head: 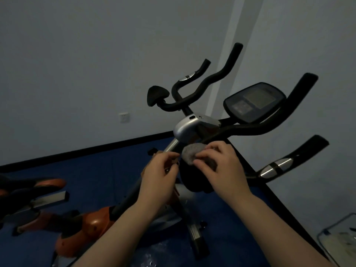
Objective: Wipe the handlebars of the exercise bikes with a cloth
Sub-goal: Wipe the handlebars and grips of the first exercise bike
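Observation:
A small grey cloth (190, 153) is bunched between my two hands just below the bike's silver stem cover (187, 128). My right hand (221, 166) pinches the cloth with its fingers over it. My left hand (160, 170) touches the cloth's left edge with curled fingertips. The near black handlebar (269, 126) runs right and rises to a tip at the upper right. A second grip with a silver sensor (277, 166) lies lower right. A dark console (254, 102) sits above the bar. Further back, another black handlebar (213, 78) curves upward.
An orange and black exercise bike (86, 224) stands on blue floor mats at lower left, with another bike's parts (34, 191) at the far left. A grey wall with a socket (124, 117) is behind. A wire rack (339, 237) sits at the lower right corner.

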